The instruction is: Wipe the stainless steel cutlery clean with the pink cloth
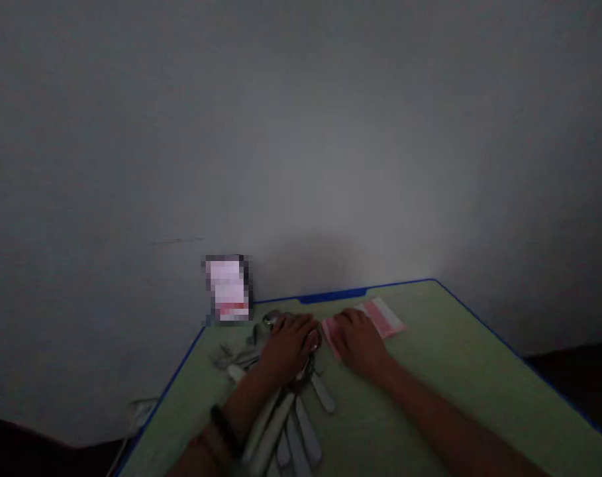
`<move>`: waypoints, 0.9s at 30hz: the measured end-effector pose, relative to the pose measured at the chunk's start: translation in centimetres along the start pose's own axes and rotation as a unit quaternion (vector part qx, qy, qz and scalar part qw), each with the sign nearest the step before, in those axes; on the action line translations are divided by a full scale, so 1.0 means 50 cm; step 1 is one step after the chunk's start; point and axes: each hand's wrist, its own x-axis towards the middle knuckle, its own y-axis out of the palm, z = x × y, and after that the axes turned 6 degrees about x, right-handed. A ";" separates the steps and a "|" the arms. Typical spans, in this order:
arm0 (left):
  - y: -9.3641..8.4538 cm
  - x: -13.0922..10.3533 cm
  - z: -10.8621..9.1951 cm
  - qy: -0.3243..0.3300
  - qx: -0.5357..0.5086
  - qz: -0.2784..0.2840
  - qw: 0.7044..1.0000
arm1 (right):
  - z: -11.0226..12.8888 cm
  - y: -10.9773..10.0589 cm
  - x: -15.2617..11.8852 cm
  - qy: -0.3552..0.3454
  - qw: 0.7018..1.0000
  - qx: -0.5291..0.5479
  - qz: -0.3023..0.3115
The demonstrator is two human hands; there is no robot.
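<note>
Wall (330, 146), one: behind the cutlery heap, dim. Table (454, 358), one, green with blue edging: under the heap, near edge cut off. Cutlery heap (277, 424): at least five pale handles; full count impossible, your left arm hides the middle and the nearest ends blur. Hands, two. Your left hand (291, 341) lies palm down over the heap's far end; grip cannot be told. Your right hand (363, 341), just right of the heap, bends its fingers over a pink-and-white flat piece (387, 318); whether they pinch it, you cannot tell. That piece shows on both sides of your hand; one or several, unclear. Bright-screened object (228, 285), one: left of the heap's far end, pixelated. Dark wristband (223, 426), one, beside the heap's handles.
</note>
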 end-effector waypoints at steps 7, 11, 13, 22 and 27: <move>-0.103 -0.032 0.023 -0.021 -0.007 0.126 0.992 | 0.000 -0.001 -0.001 -0.005 1.000 -0.011 0.003; -0.159 -0.055 0.003 -0.062 -0.003 0.193 0.979 | -0.001 0.000 0.000 -0.001 1.000 -0.010 0.005; -0.181 -0.060 -0.017 -0.075 0.026 0.196 0.977 | -0.002 0.000 0.000 0.000 1.000 -0.009 0.007; -0.201 -0.065 -0.099 -0.076 0.103 0.245 0.961 | -0.004 0.003 0.000 -0.007 1.000 -0.005 -0.002; -0.168 -0.058 -0.082 -0.075 0.102 0.209 0.970 | 0.000 0.002 -0.001 -0.006 1.000 -0.002 -0.011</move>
